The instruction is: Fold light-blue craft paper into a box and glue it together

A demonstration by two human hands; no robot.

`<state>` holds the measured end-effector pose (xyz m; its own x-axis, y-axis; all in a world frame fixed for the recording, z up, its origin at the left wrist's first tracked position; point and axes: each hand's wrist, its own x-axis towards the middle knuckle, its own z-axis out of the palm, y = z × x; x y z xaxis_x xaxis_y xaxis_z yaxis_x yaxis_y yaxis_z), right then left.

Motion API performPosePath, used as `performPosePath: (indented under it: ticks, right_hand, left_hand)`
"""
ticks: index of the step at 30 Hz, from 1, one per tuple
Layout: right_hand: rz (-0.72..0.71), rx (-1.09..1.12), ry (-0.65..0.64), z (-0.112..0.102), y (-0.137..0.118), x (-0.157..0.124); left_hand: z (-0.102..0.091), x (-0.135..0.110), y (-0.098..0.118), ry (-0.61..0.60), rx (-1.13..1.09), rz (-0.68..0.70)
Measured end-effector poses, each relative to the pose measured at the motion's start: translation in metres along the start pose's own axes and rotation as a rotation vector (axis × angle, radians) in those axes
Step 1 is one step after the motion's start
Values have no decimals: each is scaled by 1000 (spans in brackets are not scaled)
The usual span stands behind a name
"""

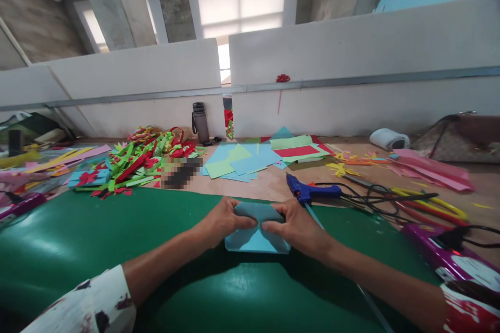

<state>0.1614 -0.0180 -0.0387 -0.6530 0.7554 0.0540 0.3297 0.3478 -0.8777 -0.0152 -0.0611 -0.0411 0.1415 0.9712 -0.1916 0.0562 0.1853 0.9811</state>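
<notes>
A light blue sheet of paper [255, 237], partly folded, lies on the green mat [117, 250] in front of me. My left hand [222, 221] pinches its left side, fingers curled onto the folded top edge. My right hand [295, 226] grips the right side the same way, its thumb pressing the fold near the middle. The two thumbs almost meet over the paper.
A blue glue gun [308, 191] with black cables lies just beyond my right hand. Stacked coloured sheets [253, 158] sit behind, cut paper strips [133, 164] to the left, a dark bottle [200, 122] by the white partition, pink paper [433, 169] and a purple tool [445, 257] at right.
</notes>
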Motion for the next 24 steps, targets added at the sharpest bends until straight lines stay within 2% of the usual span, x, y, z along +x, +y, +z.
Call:
performPosePath:
  ticks: [5,11,16,24]
  right_hand:
    - [5,100,-79,-1,4,2]
    - [-20,-7,-40,-2,5,3]
    - [-23,-232,-44,-5,9,5]
    - [-55,-558,40,-4,8,7]
  left_hand:
    - [-2,1,3,36,183,37]
    - [-9,6,1,36,273,69]
    - [-16,12,-6,9,389,116]
    - [-15,13,-15,54,620,229]
